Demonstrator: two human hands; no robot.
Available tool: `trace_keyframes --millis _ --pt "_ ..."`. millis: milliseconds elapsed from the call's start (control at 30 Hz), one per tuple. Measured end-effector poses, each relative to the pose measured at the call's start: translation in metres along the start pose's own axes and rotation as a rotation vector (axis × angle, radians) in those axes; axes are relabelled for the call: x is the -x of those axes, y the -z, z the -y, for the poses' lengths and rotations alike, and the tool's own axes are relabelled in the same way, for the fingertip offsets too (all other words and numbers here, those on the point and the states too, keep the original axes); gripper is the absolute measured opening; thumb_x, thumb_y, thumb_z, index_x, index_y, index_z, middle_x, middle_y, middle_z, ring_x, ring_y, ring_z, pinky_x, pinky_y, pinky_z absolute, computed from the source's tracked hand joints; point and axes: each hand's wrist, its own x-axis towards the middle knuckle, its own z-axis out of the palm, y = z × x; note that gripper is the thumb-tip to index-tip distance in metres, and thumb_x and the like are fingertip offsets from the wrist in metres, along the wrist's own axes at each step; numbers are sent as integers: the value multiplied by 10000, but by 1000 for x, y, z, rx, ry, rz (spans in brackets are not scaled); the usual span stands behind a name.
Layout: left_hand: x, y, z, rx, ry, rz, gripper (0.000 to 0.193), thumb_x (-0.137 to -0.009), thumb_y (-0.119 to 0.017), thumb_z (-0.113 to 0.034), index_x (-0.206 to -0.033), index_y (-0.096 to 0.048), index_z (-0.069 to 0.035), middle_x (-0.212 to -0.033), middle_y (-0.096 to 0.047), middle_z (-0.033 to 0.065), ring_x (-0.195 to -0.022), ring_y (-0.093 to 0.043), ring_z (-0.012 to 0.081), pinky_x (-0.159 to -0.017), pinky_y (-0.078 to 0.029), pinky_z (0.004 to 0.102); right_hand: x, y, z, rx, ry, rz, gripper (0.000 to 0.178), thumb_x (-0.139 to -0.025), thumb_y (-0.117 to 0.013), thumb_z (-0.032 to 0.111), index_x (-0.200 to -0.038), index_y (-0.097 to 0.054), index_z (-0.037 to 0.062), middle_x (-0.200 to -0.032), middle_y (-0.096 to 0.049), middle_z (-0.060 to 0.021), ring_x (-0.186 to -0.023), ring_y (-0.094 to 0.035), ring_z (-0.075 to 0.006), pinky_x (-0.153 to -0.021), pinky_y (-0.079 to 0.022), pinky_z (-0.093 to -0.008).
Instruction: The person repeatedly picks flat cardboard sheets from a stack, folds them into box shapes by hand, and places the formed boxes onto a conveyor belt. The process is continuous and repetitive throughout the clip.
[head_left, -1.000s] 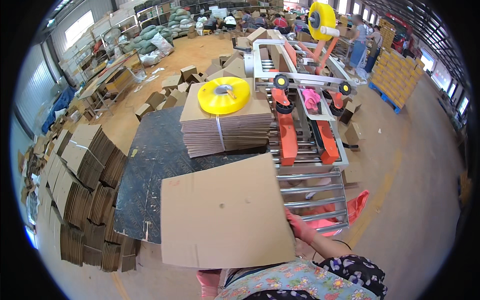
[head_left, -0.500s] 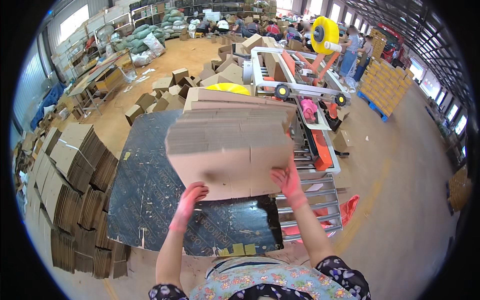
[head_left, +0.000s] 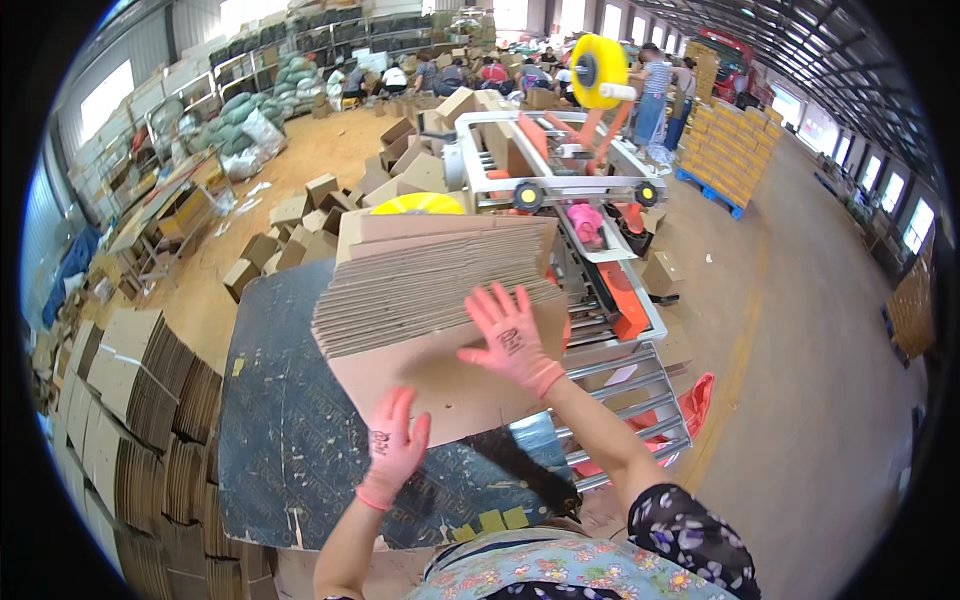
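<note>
A fanned stack of flattened cardboard boxes (head_left: 430, 275) lies on a dark, scuffed board table (head_left: 275, 400), its layered edges stepped away from me. Over the right part of the top sheet, my right hand (head_left: 512, 342) in a pink glove is spread open, palm down. I cannot tell whether it presses on the cardboard. My left hand (head_left: 397, 440), gloved alike, is at the near edge of the top sheet with its fingers stretched out and the thumb apart. Neither hand grips anything.
Right of the table runs a roller conveyor (head_left: 640, 395) leading to a carton taping machine (head_left: 560, 190) with a yellow tape roll (head_left: 600, 72). Bundled flat cartons (head_left: 150, 400) stand at the left. Open boxes (head_left: 310, 220) lie beyond the table; several people are at the back.
My right hand has left the stack's right near corner and come over the top sheet, fingers now spread. The left hand's fingers have straightened at the near edge. The whole view has shifted slightly.
</note>
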Motion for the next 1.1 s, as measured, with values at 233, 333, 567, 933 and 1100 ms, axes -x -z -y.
trace_keyframes --millis 233,333,567,933,1100 --pt "-59 41 -57 -265 6 423 464 -925 -589 -316 -1283 -539 -26 -1248 -592 182 -1175 -558 338 -972 -436 445 71 53 10 -407 345 -88 224 -806 -718 364 -848 -618 169 -1272 -635 31 -1265 -525 -194 -1134 -216 -553" --pt "-78 41 -28 -367 512 520 487 -867 -642 -433 -1173 -608 -56 -1105 -648 219 -983 -644 373 -806 -512 427 84 94 5 -696 381 45 166 -786 -699 249 -817 -612 111 -1058 -666 -7 -1103 -594 -215 -1038 -371 -463" --pt "29 -7 -115 -297 107 197 297 -863 -639 -251 -1074 -633 -41 -952 -632 156 -847 -638 292 -691 -486 448 107 161 -57 -1423 534 897 261 -874 -608 146 -653 -524 35 -645 -550 -84 -647 -568 -290 -622 -431 -405" --pt "-44 40 -199 158 31 934 487 -904 -606 -284 -1330 -549 -55 -1388 -474 217 -1294 -440 395 -1059 -382 501 162 82 -3 -681 476 59 308 -912 -507 227 -1126 -625 39 -1204 -619 -172 -1129 -592 -333 -956 -457 -473" --pt "-21 -5 -153 -324 -293 340 551 -909 -565 -272 -1373 -469 9 -1421 -405 274 -1323 -353 480 -1090 -248 619 105 137 -64 -91 166 148 386 -873 -610 284 -1186 -603 58 -1304 -562 -100 -1201 -547 -297 -960 -404 -538"
